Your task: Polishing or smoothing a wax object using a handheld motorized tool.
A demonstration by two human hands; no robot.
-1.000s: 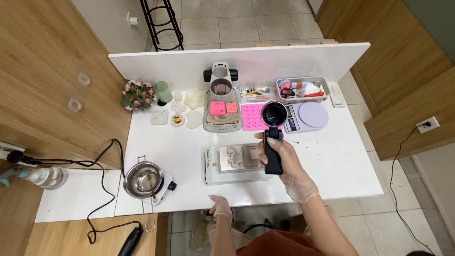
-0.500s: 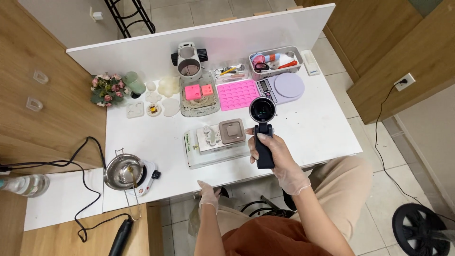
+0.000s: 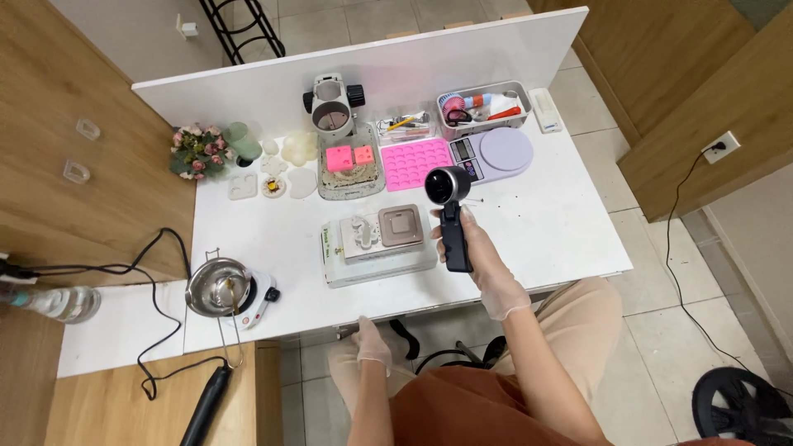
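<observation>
Above table [image 3: 545,223] — right hand [image 3: 483,260] around handheld camera [image 3: 453,219]

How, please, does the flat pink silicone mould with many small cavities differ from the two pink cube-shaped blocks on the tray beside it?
The flat pink silicone mould is one wide, thin sheet dotted with small cavities; the two pink cube-shaped blocks are separate, chunky and taller. The mould lies directly on the white table, whereas the blocks sit in a clear tray. Both are bright pink and lie side by side.

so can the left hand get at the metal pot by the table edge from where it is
Probably yes. The left hand is free, hanging just below the table's near edge, and the metal pot sits near that edge off to its left with nothing between them.
</observation>
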